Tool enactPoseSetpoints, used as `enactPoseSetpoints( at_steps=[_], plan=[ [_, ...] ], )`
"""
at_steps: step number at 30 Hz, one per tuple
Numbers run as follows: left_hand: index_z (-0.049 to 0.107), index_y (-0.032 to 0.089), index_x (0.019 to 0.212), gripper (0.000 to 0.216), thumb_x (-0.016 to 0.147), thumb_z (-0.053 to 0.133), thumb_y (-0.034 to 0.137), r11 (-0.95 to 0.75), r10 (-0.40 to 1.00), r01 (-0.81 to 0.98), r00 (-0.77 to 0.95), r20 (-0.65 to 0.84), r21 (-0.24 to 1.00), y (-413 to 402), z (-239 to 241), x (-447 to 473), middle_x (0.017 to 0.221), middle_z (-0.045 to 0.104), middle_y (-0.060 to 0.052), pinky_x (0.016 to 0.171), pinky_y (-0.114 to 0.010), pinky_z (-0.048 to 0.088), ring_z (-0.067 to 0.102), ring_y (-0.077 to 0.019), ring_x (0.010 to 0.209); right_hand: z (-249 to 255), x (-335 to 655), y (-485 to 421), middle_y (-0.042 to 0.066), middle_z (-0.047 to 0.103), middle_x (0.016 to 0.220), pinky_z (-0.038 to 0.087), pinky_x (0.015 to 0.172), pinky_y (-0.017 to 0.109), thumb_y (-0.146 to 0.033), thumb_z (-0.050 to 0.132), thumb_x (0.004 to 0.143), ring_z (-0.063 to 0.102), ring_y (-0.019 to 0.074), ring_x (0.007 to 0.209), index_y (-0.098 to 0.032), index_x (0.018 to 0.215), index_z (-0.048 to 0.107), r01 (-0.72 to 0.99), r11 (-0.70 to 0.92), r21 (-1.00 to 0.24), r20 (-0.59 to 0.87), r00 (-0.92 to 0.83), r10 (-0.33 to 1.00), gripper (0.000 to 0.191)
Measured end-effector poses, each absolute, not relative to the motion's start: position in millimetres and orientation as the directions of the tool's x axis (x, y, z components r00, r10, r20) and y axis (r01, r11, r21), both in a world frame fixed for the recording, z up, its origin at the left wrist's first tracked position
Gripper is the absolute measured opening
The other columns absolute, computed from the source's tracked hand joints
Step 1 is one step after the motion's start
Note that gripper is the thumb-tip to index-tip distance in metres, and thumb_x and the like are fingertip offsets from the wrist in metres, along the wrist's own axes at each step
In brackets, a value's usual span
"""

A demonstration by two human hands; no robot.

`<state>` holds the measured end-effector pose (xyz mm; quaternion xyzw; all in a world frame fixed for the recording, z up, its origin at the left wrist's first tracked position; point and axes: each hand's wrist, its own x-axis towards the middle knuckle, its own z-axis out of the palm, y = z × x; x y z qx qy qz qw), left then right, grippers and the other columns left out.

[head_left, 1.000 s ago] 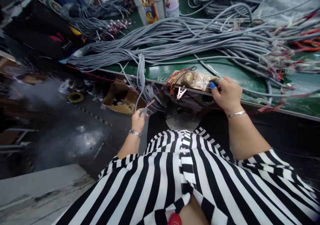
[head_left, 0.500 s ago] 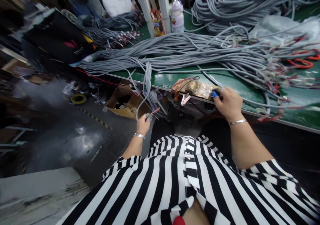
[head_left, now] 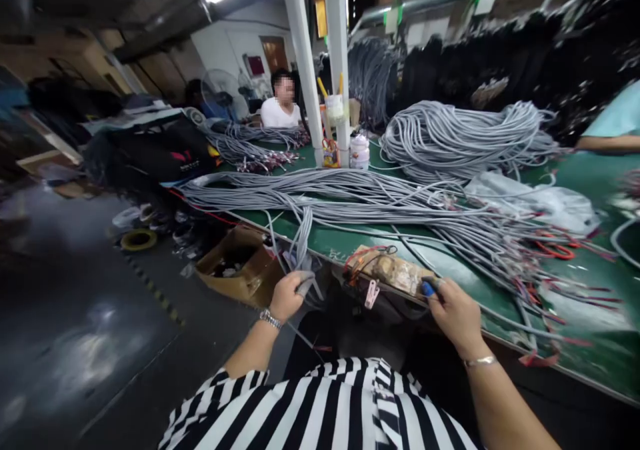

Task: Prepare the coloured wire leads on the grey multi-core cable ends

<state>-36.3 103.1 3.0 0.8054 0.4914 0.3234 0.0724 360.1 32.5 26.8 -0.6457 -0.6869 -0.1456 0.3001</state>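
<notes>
A grey cable (head_left: pixel 301 247) hangs over the table edge at lower centre of the frame, and the left hand (head_left: pixel 287 295) is closed around its end. To the right, the right hand (head_left: pixel 453 311) grips a blue-handled tool (head_left: pixel 428 289) beside a taped block (head_left: pixel 393 271) on the green table (head_left: pixel 345 245). Bundles (head_left: pixel 360 197) of grey wire cross the middle. A box (head_left: pixel 235 271) sits left of the left hand.

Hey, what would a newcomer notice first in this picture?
The mass of grey cables sprawled across the green table, with a big coil behind it. At the near edge, the left hand grips a hanging grey cable and the right hand holds a blue-handled tool beside a taped block.
</notes>
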Motion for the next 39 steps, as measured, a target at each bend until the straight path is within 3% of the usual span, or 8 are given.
enactPoseSetpoints(
  at_steps=[9,13,18,20,24,27,32,39],
  plan=[
    [0.058,0.014,0.125,0.042,0.085,0.047,0.019,-0.496,0.803,0.867,0.438,0.405,0.045,267.0,106.7,53.9,0.139,0.051,-0.014,0.108,-0.041,0.036,0.048,-0.0269,0.127,33.0,356.3,31.7,0.004,0.063,0.076,0.037,0.058,0.026,-0.026,0.047,0.088,0.058,0.0158,0.063,-0.019,0.081,0.063,0.950,0.133,-0.284,0.549,0.047,0.835,0.019],
    [0.063,0.012,0.116,0.039,0.079,0.050,0.015,-0.378,0.912,0.923,0.384,0.146,-0.067,310.0,123.3,70.8,0.115,0.064,-0.019,0.094,-0.041,0.043,0.059,-0.0303,0.111,34.5,355.4,31.0,0.005,0.063,0.077,0.038,0.060,0.026,-0.027,0.047,0.089,0.059,0.0164,0.067,-0.018,0.084,0.064,0.940,0.134,-0.313,0.551,0.065,0.832,0.020],
    [0.068,0.015,0.093,0.022,0.079,0.055,0.027,-0.367,0.914,0.927,0.374,0.156,-0.074,312.7,136.2,63.8,0.100,0.069,-0.015,0.081,-0.035,0.044,0.063,-0.0281,0.097,37.5,355.1,28.9,0.006,0.065,0.082,0.040,0.063,0.027,-0.026,0.048,0.089,0.061,0.0179,0.072,-0.019,0.087,0.064,0.938,0.132,-0.320,0.514,0.054,0.856,0.018],
    [0.066,0.016,0.083,0.022,0.078,0.060,0.037,-0.341,0.920,0.940,0.327,0.218,0.030,308.2,147.5,54.2,0.085,0.069,-0.010,0.072,-0.031,0.043,0.063,-0.0236,0.085,37.7,355.3,28.7,0.006,0.065,0.082,0.040,0.063,0.027,-0.025,0.048,0.089,0.061,0.0181,0.072,-0.019,0.086,0.064,0.940,0.133,-0.316,0.512,0.051,0.857,0.017],
    [0.058,0.012,0.074,0.038,0.084,0.056,0.049,-0.386,0.804,0.692,-0.072,0.591,0.610,298.3,185.7,31.0,0.060,0.055,0.002,0.060,-0.023,0.038,0.047,-0.0098,0.061,36.6,355.9,29.1,0.006,0.065,0.083,0.041,0.063,0.028,-0.025,0.048,0.088,0.062,0.0190,0.073,-0.019,0.086,0.063,0.940,0.136,-0.312,0.507,0.044,0.861,0.016],
    [0.053,0.010,0.080,0.042,0.094,0.042,0.049,-0.469,0.743,0.540,-0.186,0.643,0.699,281.4,218.0,27.9,0.059,0.050,0.004,0.054,-0.020,0.034,0.037,-0.0050,0.053,36.2,355.8,29.4,0.006,0.066,0.084,0.040,0.063,0.027,-0.024,0.048,0.088,0.061,0.0185,0.072,-0.020,0.088,0.064,0.944,0.132,-0.304,0.521,0.049,0.852,0.017],
    [0.063,0.011,0.076,0.029,0.076,0.068,0.040,-0.649,0.758,0.492,0.481,0.440,0.580,209.3,241.5,80.7,0.062,0.058,0.003,0.057,-0.021,0.038,0.046,-0.0085,0.057,35.1,355.4,29.1,0.006,0.066,0.082,0.039,0.058,0.027,-0.024,0.047,0.086,0.060,0.0172,0.067,-0.019,0.085,0.064,0.954,0.120,-0.275,0.545,0.051,0.837,0.018],
    [0.067,0.024,0.068,0.009,0.068,0.074,0.018,-0.788,0.115,-0.020,0.977,0.179,0.615,73.2,204.6,175.3,0.069,0.066,0.000,0.062,-0.025,0.044,0.058,-0.0155,0.063,40.7,358.0,24.7,0.007,0.063,0.073,0.037,0.050,0.030,-0.031,0.047,0.085,0.057,0.0203,0.058,-0.022,0.075,0.061,0.923,0.210,-0.323,0.574,0.015,0.819,0.019]
  ],
)
